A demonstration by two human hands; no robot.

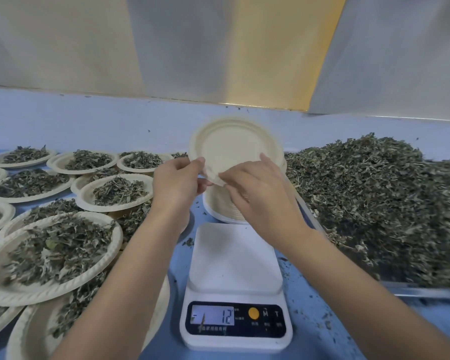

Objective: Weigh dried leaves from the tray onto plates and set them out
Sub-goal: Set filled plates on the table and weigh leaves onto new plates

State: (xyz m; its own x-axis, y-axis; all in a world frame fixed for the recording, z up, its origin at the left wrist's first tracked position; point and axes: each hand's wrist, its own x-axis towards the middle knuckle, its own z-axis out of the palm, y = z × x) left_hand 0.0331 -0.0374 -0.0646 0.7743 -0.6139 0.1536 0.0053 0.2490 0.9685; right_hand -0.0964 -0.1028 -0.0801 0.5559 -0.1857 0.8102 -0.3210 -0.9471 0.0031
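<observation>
Cream ridged round plate [231,149], rim pinched by left hand [178,181] and right hand [255,196] fingers [267,162].

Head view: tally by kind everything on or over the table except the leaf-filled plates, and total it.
2 hands: left hand, right hand
1 held plate, empty, pinched by both hands (blurred; more may cling beneath)
1 stack of empty plates
1 scale
1 tray heaped with dried leaves
Total: 6
</observation>
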